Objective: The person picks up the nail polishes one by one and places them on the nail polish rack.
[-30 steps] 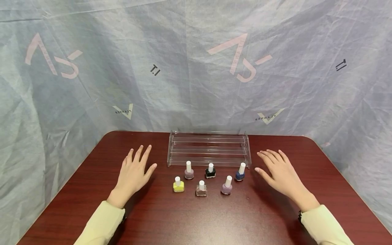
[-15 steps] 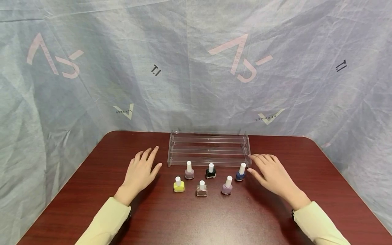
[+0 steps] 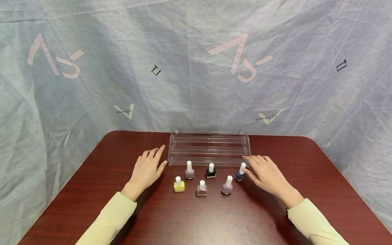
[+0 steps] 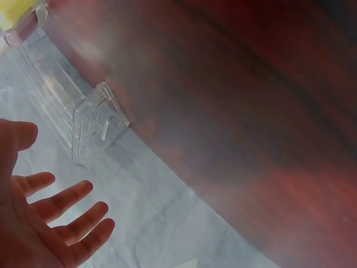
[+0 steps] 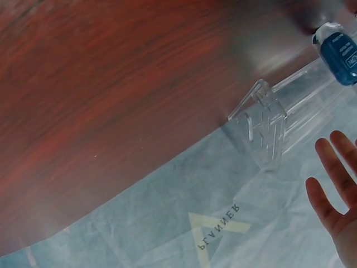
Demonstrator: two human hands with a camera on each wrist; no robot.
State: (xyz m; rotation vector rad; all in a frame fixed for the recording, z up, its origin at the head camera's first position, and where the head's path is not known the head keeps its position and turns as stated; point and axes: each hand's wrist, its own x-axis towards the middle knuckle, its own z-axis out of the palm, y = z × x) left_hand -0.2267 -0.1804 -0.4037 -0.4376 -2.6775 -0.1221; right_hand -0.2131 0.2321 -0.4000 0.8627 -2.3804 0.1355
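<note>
Several nail polish bottles with white caps stand upright on the table in the head view: yellow (image 3: 179,186), greyish mauve (image 3: 189,174), black (image 3: 210,173), clear brownish (image 3: 202,191), lilac (image 3: 227,189) and blue (image 3: 240,176). Behind them is a clear acrylic tiered rack (image 3: 209,159). My left hand (image 3: 145,172) hovers left of the rack with fingers spread, holding nothing. My right hand (image 3: 267,175) is beside the blue bottle, thumb at its cap and fingers before the rack's right end; whether it touches the cap I cannot tell. The right wrist view shows the blue bottle (image 5: 341,57) near extended fingers.
The dark red wood-grain table (image 3: 214,224) ends at the back against a grey cloth curtain (image 3: 190,85) with printed letters. The rack stands close to that rear edge.
Both hands have moved inward: the left hand to the right, closer to the rack, and the right hand to the left, up to the blue bottle. Bottles and rack stay in place.
</note>
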